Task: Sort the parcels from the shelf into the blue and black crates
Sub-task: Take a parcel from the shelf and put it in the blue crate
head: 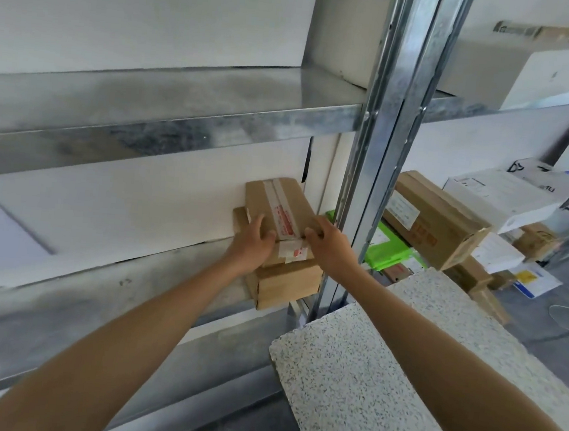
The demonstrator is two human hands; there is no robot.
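Reaching into the metal shelf (176, 261), a person stretches both bare arms to a taped parcel (277, 202). It lies on a second cardboard box (287, 284) at the shelf's right end, just beside the upright post (378, 154). The left grip (253, 238) clasps the parcel's near left edge, fingers curled over the top. The right grip (325, 239) clutches its near right corner. A speckled slab (384, 361) sits lower right, and green packets (387, 248) lie beyond the post.

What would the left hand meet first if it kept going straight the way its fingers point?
The taped parcel, which the left hand grips; beyond it, probably the white back panel.
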